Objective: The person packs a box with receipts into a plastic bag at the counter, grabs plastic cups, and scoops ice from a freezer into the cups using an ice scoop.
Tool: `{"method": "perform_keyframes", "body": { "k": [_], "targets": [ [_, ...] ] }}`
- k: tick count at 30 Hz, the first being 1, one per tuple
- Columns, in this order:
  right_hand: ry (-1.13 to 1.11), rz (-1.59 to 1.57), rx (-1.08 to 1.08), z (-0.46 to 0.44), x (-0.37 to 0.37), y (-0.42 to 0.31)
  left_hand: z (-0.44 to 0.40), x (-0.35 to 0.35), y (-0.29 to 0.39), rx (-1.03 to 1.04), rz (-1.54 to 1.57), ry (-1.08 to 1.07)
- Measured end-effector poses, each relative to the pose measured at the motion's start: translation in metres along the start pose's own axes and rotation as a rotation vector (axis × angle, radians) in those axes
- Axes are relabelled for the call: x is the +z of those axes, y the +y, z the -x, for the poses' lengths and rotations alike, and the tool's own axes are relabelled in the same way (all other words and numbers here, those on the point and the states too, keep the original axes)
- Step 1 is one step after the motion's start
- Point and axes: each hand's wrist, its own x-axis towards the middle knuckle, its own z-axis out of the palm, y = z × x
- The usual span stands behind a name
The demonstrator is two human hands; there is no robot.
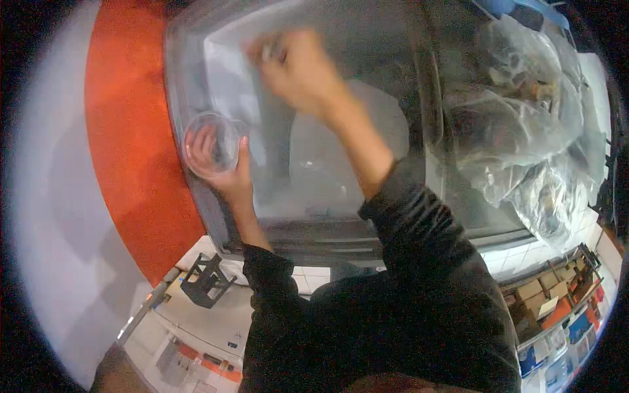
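Note:
My left hand (229,180) is wrapped round a clear round plastic container (213,144), its fingers showing through the see-through wall. Farther forward and to the right, my right hand (295,72) is raised over the surface and smeared by motion. Its fingers are curled closed, with a small greyish patch at the fingertips that is too blurred to name. A white sheet-like piece (232,82) lies beneath and beside that hand. Under my right forearm is a pale rounded shape (350,147) on the dark, glossy work surface (314,232).
Crumpled clear plastic bags (517,124) cover the right side, with a blue item (524,10) at the far right corner. An orange-red band (131,131) runs along the wall at left. A black stool (206,280) stands on the floor, and a shelf with boxes (550,298) is at lower right.

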Motion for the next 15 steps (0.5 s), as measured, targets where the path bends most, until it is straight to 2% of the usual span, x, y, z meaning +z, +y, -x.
{"method": "perform_keyframes", "body": {
  "k": [1,3,4,5,7,9,10,11,13,14,15],
  "targets": [
    [-0.009,-0.009,0.002,-0.005,-0.005,0.025,0.001,0.0,0.001,-0.003,0.085,0.039],
    [0.028,0.433,0.139,-0.005,-0.005,0.093,0.009,-0.003,-0.003,-0.002,0.06,0.035],
    [0.038,0.445,0.116,-0.006,0.005,0.105,0.004,0.002,-0.006,0.016,0.052,0.056],
    [0.401,0.46,-0.239,-0.008,0.016,0.104,-0.003,0.008,-0.006,0.028,0.062,0.079],
    [0.734,0.433,-0.553,0.004,0.025,0.103,0.004,0.003,-0.006,0.018,0.096,0.051],
    [0.325,0.061,-0.017,0.002,-0.014,0.041,0.008,0.0,0.002,-0.033,0.089,0.028],
    [0.258,0.08,0.069,0.001,-0.017,0.058,0.006,-0.001,0.004,-0.046,0.104,0.014],
    [0.266,0.231,0.135,-0.002,-0.001,0.114,0.009,-0.005,0.006,-0.05,0.1,0.011],
    [0.285,0.373,0.199,0.005,0.028,0.199,0.005,-0.001,0.006,0.074,-0.024,0.064],
    [0.302,0.381,0.165,0.007,0.04,0.208,-0.001,-0.001,0.001,0.084,-0.024,0.084],
    [0.318,0.393,0.115,0.006,0.044,0.195,-0.005,-0.007,-0.005,0.12,-0.251,0.044]
  ]
}}
